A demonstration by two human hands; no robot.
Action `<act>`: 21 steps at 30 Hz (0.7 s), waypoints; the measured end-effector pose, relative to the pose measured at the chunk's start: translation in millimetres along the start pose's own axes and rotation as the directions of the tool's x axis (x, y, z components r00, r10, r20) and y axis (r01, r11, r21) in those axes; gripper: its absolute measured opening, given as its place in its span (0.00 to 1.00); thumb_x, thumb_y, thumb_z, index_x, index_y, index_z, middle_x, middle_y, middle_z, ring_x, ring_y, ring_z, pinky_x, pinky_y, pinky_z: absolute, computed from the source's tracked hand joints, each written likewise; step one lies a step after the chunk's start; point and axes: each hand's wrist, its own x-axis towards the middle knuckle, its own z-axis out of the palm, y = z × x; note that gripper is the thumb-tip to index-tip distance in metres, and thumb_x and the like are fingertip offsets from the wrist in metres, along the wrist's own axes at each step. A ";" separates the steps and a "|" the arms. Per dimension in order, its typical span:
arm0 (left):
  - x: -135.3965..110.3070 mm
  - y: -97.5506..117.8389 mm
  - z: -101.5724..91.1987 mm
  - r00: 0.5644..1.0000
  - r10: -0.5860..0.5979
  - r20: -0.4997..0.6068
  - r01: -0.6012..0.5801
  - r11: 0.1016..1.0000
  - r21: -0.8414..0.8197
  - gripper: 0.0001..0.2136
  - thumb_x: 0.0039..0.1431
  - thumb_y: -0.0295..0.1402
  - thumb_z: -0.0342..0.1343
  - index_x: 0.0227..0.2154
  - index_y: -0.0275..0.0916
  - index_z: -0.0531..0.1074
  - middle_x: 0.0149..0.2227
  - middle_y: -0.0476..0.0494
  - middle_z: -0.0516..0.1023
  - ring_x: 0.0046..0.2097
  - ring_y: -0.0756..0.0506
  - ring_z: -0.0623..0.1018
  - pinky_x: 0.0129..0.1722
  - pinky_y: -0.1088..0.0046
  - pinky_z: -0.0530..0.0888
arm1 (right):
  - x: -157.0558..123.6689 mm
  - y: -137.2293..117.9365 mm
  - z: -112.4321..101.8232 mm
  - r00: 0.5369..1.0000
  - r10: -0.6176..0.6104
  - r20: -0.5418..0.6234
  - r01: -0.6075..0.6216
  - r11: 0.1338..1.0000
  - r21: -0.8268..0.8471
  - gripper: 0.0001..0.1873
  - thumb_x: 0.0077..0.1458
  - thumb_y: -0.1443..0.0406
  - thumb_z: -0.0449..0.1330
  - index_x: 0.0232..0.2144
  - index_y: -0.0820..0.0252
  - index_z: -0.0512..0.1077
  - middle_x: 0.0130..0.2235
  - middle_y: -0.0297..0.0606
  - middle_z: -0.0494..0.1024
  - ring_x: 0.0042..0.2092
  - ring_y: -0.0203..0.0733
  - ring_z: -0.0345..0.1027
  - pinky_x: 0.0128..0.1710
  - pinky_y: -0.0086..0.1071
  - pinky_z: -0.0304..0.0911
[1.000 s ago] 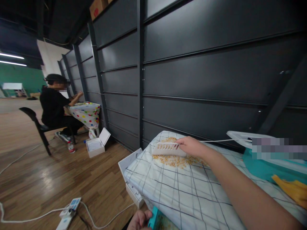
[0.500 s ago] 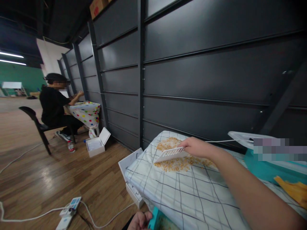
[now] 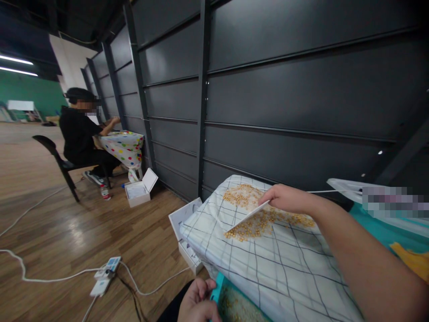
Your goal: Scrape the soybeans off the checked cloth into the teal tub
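Observation:
My right hand (image 3: pixel 287 199) reaches out over a table covered with a white checked cloth (image 3: pixel 268 264) and grips a flat white slotted scraper (image 3: pixel 248 217). The scraper stands tilted with its lower edge in a spread of yellow kernels (image 3: pixel 261 219) on the cloth. My left hand (image 3: pixel 198 305), fingers curled, holds the edge of a teal tray (image 3: pixel 231 304) below the table's near edge. Some kernels lie in that tray.
A dark panelled wall runs behind the table. White boxes (image 3: pixel 187 237) sit on the wooden floor beside it, with a power strip (image 3: pixel 105 275) and cables. A person in black (image 3: pixel 82 134) sits at a dotted table far left. Teal and yellow items (image 3: pixel 402 241) lie right.
My right hand has dragged the scraper toward me and tilted it flatter, pulling kernels nearer the table's edge. The camera has shifted a little, and my left hand shows more.

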 end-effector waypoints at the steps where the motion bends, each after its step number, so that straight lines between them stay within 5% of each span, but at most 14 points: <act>1: -1.6 0.8 1.3 1.000 -0.008 -0.002 0.008 1.000 0.002 0.15 0.20 0.15 0.48 0.13 0.40 0.57 0.26 0.50 0.70 0.32 0.48 0.69 0.31 0.75 0.64 | -0.3 0.7 -0.8 0.999 -0.002 0.053 0.001 1.000 0.006 0.18 0.40 0.72 0.50 0.23 0.54 0.79 0.26 0.31 0.80 0.32 0.42 0.73 0.33 0.32 0.65; 11: -8.4 9.6 10.4 0.999 -0.034 -0.013 0.034 0.999 -0.022 0.15 0.20 0.15 0.48 0.14 0.40 0.54 0.26 0.53 0.69 0.32 0.49 0.68 0.31 0.76 0.63 | 4.8 4.0 -1.3 0.999 0.003 0.040 0.000 0.997 -0.078 0.21 0.46 0.74 0.50 0.35 0.56 0.80 0.40 0.35 0.81 0.44 0.43 0.73 0.47 0.34 0.64; 21: -10.7 9.8 9.3 0.999 -0.024 -0.029 0.022 0.998 -0.065 0.14 0.18 0.16 0.49 0.12 0.40 0.57 0.29 0.50 0.75 0.37 0.46 0.71 0.31 0.75 0.64 | 11.6 2.0 7.5 0.987 -0.084 -0.135 0.068 0.991 -0.117 0.23 0.47 0.76 0.48 0.37 0.58 0.79 0.43 0.37 0.80 0.47 0.42 0.72 0.52 0.35 0.63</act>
